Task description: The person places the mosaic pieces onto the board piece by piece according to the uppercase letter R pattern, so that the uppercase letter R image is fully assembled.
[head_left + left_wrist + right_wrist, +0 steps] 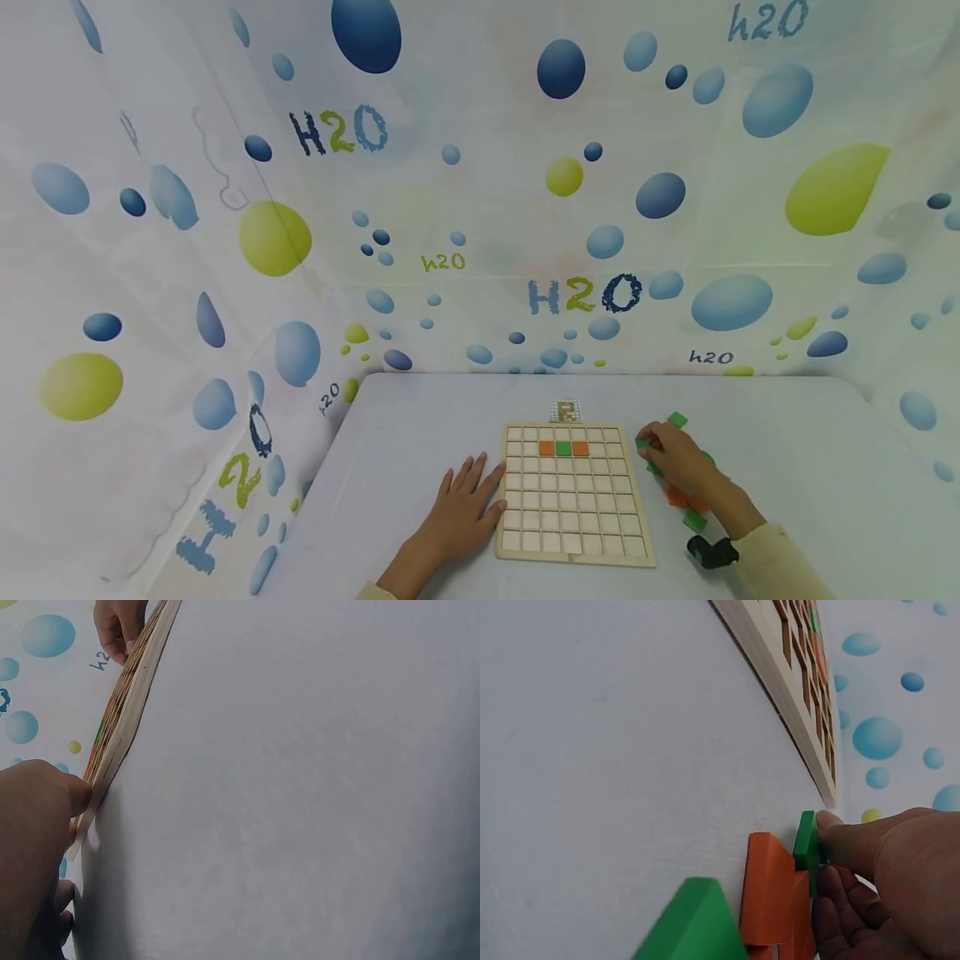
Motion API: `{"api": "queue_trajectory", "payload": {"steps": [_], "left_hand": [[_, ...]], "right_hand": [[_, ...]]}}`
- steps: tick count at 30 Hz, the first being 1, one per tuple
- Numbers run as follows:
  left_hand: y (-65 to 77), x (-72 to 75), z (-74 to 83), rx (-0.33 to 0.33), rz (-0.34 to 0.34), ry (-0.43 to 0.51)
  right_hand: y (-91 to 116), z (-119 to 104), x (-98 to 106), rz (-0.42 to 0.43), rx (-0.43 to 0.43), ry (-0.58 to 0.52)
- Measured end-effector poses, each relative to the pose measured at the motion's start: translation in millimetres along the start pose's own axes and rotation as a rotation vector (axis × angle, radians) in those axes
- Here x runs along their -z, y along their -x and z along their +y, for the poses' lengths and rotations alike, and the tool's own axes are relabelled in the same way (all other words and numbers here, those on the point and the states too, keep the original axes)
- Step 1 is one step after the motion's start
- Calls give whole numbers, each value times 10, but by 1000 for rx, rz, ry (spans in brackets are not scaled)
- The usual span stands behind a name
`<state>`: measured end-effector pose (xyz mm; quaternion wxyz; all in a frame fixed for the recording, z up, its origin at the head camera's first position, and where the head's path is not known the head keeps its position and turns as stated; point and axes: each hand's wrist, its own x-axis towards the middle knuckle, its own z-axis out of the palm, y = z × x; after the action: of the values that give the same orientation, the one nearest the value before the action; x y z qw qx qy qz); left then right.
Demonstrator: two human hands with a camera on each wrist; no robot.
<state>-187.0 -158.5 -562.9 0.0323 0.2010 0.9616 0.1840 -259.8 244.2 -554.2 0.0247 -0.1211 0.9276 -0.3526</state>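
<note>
A wooden grid board (564, 560) lies on the white table. Near its top, an orange tile (547, 449), a green tile (563, 449) and another orange tile (581, 449) sit side by side in the second row. My left hand (463, 508) rests flat on the table with fingers spread, its thumb and forefinger at the board's left edge. To the right of the board, my right hand (681, 460) pinches a green tile (805, 841) between thumb and curled fingers, among loose tiles. Part of that tile is hidden behind the thumb.
Loose orange tiles (677, 497) and green tiles (694, 522) lie scattered under and beside the right hand. A small pattern card (565, 410) touches the board's far edge. Behind the table hangs a white curtain (495, 208) printed with blue and lime drops.
</note>
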Motion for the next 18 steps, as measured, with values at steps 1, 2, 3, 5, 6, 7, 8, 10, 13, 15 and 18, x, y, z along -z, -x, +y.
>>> {"api": "queue_trajectory", "payload": {"steps": [1, 2, 3, 5, 6, 7, 8, 10, 13, 15, 18], "left_hand": [[1, 0, -2, 1, -1, 1], [2, -1, -5, 2, -2, 1], [2, -2, -7, 2, -1, 2], [3, -4, -11, 0, -1, 4], [3, -4, -11, -1, 1, 7], [3, -5, -12, -2, 2, 8], [3, -6, -13, -3, 3, 9], [3, -6, -12, -4, 5, 7], [3, -7, -11, -1, 8, 2], [5, -3, -6, -1, 8, 3], [12, 4, 3, 0, 2, 10]], "right_hand": [[3, 3, -7, 0, 0, -1], [5, 2, -12, 0, 3, -3], [3, 0, -19, 4, 5, -5], [-12, -8, -42, 16, 18, -4], [-27, -16, -54, 23, 28, -3], [-44, -30, -67, 30, 36, 0], [-62, -47, -84, 39, 46, 3], [-100, -96, -117, 46, 67, 7], [-152, -195, -175, 47, 61, 6], [-173, -270, -210, 35, 68, 6], [-199, -367, -275, 17, 66, 26]]}}
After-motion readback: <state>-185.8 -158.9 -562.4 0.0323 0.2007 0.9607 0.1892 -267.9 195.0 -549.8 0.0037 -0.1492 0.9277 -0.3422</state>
